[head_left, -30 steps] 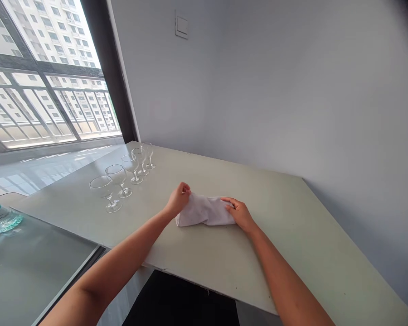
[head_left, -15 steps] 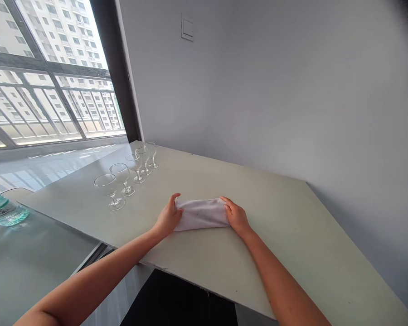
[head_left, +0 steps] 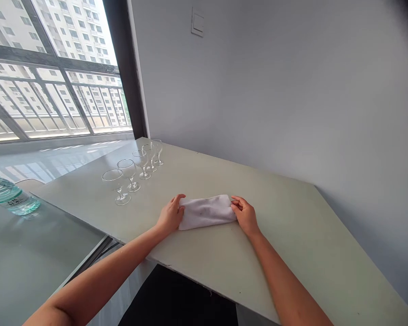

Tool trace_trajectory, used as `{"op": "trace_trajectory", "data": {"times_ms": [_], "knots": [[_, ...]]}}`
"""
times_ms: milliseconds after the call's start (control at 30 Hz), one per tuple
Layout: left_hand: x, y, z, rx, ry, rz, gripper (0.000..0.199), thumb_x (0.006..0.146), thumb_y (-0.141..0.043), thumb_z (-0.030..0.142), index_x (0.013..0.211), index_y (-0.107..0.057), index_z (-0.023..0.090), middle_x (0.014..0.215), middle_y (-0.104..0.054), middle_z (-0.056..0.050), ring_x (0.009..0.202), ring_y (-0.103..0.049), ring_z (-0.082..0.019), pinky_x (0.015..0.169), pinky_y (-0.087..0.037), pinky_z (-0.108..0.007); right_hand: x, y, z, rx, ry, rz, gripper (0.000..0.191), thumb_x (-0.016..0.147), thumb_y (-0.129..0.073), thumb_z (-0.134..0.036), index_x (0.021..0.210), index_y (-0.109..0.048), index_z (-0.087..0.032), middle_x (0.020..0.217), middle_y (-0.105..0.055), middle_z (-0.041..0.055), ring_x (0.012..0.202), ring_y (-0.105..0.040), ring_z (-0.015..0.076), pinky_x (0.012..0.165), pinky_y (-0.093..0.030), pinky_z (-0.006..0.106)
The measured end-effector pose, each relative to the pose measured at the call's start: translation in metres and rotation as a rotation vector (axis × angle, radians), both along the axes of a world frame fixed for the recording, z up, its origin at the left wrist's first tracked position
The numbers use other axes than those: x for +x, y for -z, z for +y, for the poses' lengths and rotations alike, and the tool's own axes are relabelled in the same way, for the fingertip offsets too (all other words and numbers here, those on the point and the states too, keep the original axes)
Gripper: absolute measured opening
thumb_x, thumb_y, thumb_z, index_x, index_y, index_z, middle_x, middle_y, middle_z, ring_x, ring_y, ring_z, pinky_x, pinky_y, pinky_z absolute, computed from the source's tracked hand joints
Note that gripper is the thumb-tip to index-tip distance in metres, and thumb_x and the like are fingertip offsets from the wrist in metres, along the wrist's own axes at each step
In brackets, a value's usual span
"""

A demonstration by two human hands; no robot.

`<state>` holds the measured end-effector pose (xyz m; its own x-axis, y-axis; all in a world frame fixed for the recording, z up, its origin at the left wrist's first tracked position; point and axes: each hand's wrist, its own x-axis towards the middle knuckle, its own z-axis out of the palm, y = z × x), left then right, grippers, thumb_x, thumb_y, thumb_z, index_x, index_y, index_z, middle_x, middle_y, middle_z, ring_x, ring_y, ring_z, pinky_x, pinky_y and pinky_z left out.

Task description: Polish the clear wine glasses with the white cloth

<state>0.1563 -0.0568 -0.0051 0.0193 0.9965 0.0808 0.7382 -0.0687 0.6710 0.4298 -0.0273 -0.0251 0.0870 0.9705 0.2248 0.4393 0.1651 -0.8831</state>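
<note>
A folded white cloth [head_left: 207, 212] lies across the middle of the pale table [head_left: 285, 226], with a small dark spot on it. My left hand [head_left: 171, 213] grips its left end, the thumb on top and the fingers at the far corner. At the right end, my right hand [head_left: 245, 213] has its thumb and fingers bent together at the cloth's edge, pinching it near the corner.
Several stemmed glasses stand in a row at the back left, the nearest glass [head_left: 121, 197] left of my left hand. A water bottle [head_left: 17, 201] lies on a lower glass-topped surface [head_left: 30, 258] at far left. A wall [head_left: 292, 90] borders the table's back.
The view has shifted slightly, so the scene sits further right. My right hand's fingers have moved outward to the cloth's right edge, showing more of that end. My left hand still holds the left end.
</note>
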Motion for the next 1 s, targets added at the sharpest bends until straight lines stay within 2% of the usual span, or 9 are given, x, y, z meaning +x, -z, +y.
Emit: {"op": "trace_trajectory", "data": {"times_ms": [167,400,500,600,667,733,867,933,1000], "knots": [[0.002,-0.003,-0.004,0.028,0.015,0.043,0.041,0.077,-0.041,0.017,0.117,-0.042,0.026,0.105,-0.053,-0.004,0.077,-0.054,-0.016,0.073,-0.041,-0.029,-0.006,0.004,0.007,0.077,0.117,-0.08,0.036,0.076,-0.047,-0.033,0.106,-0.059,-0.017,0.093,-0.064,0.0076,0.076,-0.059,0.0169,0.075,-0.044,0.032],[0.002,-0.003,-0.01,0.055,0.022,0.276,0.041,0.074,-0.04,0.012,0.111,-0.05,0.028,0.103,-0.048,-0.004,0.076,-0.054,-0.016,0.063,-0.042,-0.028,-0.007,0.009,0.013,0.019,0.106,-0.268,0.033,0.077,-0.044,-0.03,0.105,-0.06,-0.019,0.094,-0.064,0.0068,0.073,-0.059,0.017,0.071,-0.045,0.033],[-0.002,-0.003,-0.014,0.159,0.008,0.309,0.04,0.07,-0.044,0.009,0.104,-0.055,0.026,0.111,-0.045,-0.005,0.09,-0.051,-0.019,0.074,-0.043,-0.031,-0.004,0.009,0.012,0.096,0.104,-0.394,0.03,0.078,-0.042,-0.026,0.1,-0.061,-0.017,0.096,-0.062,0.0088,0.076,-0.058,0.0182,0.073,-0.045,0.034],[-0.006,-0.006,-0.023,0.277,0.116,0.312,0.036,0.071,-0.044,0.007,0.097,-0.061,0.026,0.113,-0.048,-0.005,0.102,-0.046,-0.021,0.088,-0.039,-0.036,-0.004,0.003,0.001,0.276,0.12,-0.564,0.027,0.079,-0.045,-0.027,0.096,-0.064,-0.017,0.105,-0.057,0.0121,0.089,-0.053,0.0229,0.076,-0.042,0.037],[-0.007,-0.008,-0.031,0.272,0.236,0.305,0.034,0.074,-0.044,0.01,0.097,-0.062,0.026,0.108,-0.053,-0.004,0.101,-0.046,-0.022,0.089,-0.038,-0.038,-0.011,-0.006,-0.011,0.393,0.039,-0.635,0.023,0.081,-0.048,-0.03,0.093,-0.066,-0.021,0.107,-0.057,0.0102,0.094,-0.05,0.0242,0.081,-0.039,0.039],[-0.007,-0.009,-0.038,0.257,0.309,0.289,0.037,0.073,-0.045,0.01,0.102,-0.061,0.026,0.108,-0.055,-0.005,0.101,-0.046,-0.023,0.089,-0.038,-0.039,-0.024,-0.016,-0.025,0.449,-0.162,-0.652,0.021,0.081,-0.052,-0.033,0.093,-0.066,-0.024,0.104,-0.06,0.0067,0.096,-0.049,0.0234,0.086,-0.036,0.039],[-0.006,-0.006,-0.039,0.246,0.36,0.235,0.05,0.067,-0.043,0.003,0.11,-0.057,0.026,0.115,-0.053,-0.004,0.105,-0.045,-0.022,0.093,-0.037,-0.038,-0.059,-0.024,-0.044,0.379,-0.605,-0.643,0.035,0.077,-0.057,-0.04,0.11,-0.059,-0.027,0.107,-0.061,0.0055,0.1,-0.05,0.0236,0.085,-0.037,0.038],[-0.006,-0.005,-0.033,0.22,0.365,0.207,0.056,0.065,-0.04,0.0,0.113,-0.054,0.026,0.116,-0.052,-0.004,0.105,-0.046,-0.02,0.093,-0.038,-0.036,-0.07,-0.021,-0.043,0.32,-0.649,-0.604,0.028,0.081,-0.052,-0.037,0.105,-0.062,-0.027,0.104,-0.062,0.0055,0.096,-0.052,0.023,0.081,-0.039,0.037],[-0.004,-0.005,-0.026,0.208,0.329,0.176,0.062,0.063,-0.04,-0.001,0.118,-0.049,0.026,0.121,-0.047,-0.004,0.108,-0.045,-0.02,0.094,-0.038,-0.036,-0.073,-0.017,-0.038,0.233,-0.581,-0.461,0.023,0.085,-0.044,-0.033,0.092,-0.065,-0.026,0.095,-0.065,0.0043,0.089,-0.054,0.0208,0.077,-0.04,0.034]]}}
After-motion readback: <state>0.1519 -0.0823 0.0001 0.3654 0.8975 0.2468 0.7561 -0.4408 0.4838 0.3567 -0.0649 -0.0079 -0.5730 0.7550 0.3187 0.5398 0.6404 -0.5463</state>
